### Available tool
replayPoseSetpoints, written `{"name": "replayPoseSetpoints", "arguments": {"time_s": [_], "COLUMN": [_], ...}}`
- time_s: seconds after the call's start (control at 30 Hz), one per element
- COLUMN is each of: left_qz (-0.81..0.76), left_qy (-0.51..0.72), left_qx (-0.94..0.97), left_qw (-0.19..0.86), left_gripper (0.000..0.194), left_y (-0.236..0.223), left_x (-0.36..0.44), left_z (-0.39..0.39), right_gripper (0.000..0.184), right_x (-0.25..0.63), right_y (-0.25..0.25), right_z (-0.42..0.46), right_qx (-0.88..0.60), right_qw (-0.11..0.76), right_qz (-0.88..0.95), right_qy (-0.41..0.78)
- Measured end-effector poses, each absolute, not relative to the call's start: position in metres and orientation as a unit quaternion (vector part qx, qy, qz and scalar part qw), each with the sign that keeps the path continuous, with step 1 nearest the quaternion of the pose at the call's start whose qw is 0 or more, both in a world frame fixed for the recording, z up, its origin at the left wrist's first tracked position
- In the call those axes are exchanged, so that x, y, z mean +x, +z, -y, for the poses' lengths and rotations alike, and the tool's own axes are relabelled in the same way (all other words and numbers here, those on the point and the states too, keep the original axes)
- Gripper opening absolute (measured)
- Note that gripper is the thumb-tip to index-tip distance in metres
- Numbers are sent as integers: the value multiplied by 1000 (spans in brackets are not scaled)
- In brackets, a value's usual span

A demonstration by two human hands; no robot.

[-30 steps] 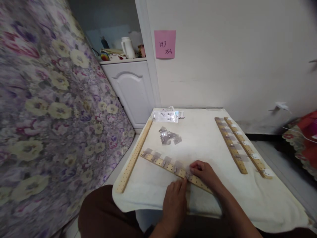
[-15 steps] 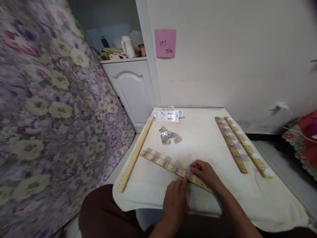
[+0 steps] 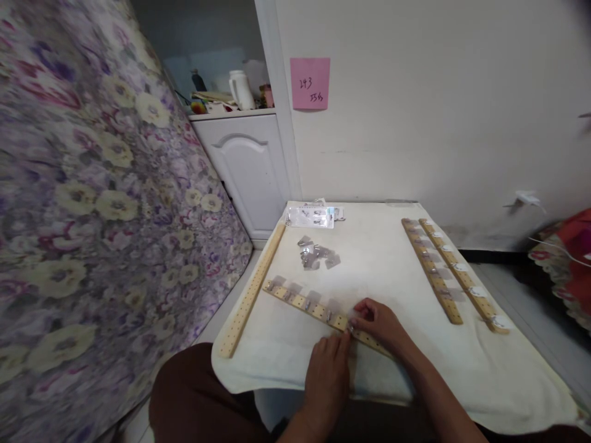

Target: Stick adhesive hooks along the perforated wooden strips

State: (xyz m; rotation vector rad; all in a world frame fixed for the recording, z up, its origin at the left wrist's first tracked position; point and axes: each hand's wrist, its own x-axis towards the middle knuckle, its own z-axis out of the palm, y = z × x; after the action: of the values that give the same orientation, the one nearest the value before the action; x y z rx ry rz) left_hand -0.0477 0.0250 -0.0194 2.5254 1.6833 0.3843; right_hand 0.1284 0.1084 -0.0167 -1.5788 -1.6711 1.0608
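Note:
A narrow wooden strip (image 3: 315,311) with rows of holes lies slantwise before me. Several small metal pieces, each with a clear plastic tab (image 3: 319,309), are set along it. My left hand (image 3: 329,366) is closed against its near edge, index fingertip by the metal piece (image 3: 351,328) furthest right of those showing. Above that spot my right hand (image 3: 376,319) pinches thumb and finger together at the clear tab of the same piece, which the fingers partly hide. The strip's right end runs under my right wrist.
A bare drilled wooden bar (image 3: 252,292) lies along the table's left side. Loose tabbed metal pieces (image 3: 317,253) are heaped mid-table, with clear packaging (image 3: 310,216) behind. Two more strips stand at right, one with clear tabs (image 3: 431,271), one with white discs (image 3: 462,277).
My right fingers have shifted slightly left and down, closer to the metal piece at my left fingertip. The left hand stays in place on the strip.

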Motion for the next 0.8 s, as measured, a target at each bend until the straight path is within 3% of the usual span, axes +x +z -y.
{"name": "replayPoseSetpoints", "arguments": {"time_s": [0.6, 0.8], "left_qz": [-525, -540], "left_qy": [178, 178], "left_qx": [824, 810], "left_qw": [117, 145], "left_gripper": [61, 58], "left_y": [-13, -13], "left_x": [-57, -58], "left_z": [-31, -29], "right_gripper": [29, 20], "right_x": [127, 130], "right_y": [-27, -17], "right_z": [-112, -107], "right_qx": [-578, -540], "right_qw": [337, 380], "right_qz": [601, 587], "right_qy": [437, 469]}}
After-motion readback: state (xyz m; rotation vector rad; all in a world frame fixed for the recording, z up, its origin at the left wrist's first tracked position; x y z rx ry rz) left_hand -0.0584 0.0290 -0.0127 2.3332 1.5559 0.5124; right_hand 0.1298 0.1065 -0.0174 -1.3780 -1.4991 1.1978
